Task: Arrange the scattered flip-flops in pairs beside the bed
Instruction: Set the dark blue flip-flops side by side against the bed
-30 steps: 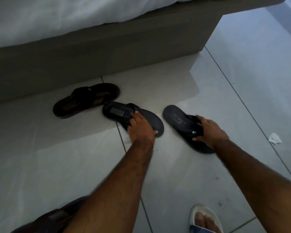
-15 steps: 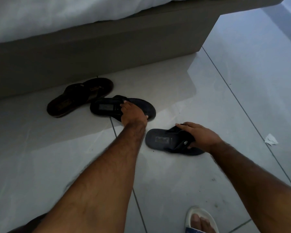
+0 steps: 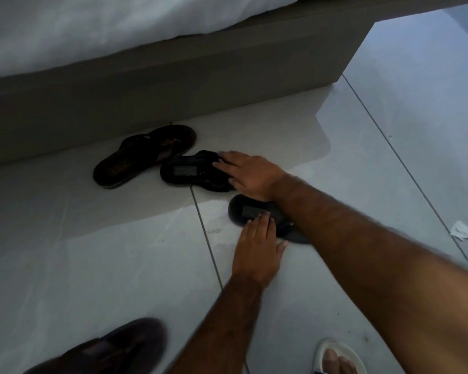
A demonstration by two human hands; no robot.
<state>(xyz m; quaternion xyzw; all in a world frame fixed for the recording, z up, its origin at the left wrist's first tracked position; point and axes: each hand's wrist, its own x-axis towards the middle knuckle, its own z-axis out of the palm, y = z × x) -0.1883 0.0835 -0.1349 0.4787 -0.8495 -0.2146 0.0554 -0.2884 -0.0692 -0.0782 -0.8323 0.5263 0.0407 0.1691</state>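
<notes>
Floor tiles (image 3: 119, 265): glossy, smooth, pale, reflective; thin dark grout lines. Bed base (image 3: 173, 85) above the floor: matt, flat, grey-brown panel, material unclear. Bedding (image 3: 79, 31) on top of bed base: white soft cloth, gently rumpled. Two black flip-flops (image 3: 189, 172) (image 3: 250, 211) near bed base: matt, rubbery look. Brown flip-flop (image 3: 143, 155) beside bed base: dull leather-like sheen. Scrap (image 3: 461, 230) on floor: white crumpled paper.

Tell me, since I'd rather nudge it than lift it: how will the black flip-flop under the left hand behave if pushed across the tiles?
The black flip-flop lies flat on its sole, so it probably won't tip or roll. The tiled floor looks glossy, so it should slide fairly easily. It looks thin, so likely light and somewhat bendy; the left hand pressing flat should steer it.
</notes>
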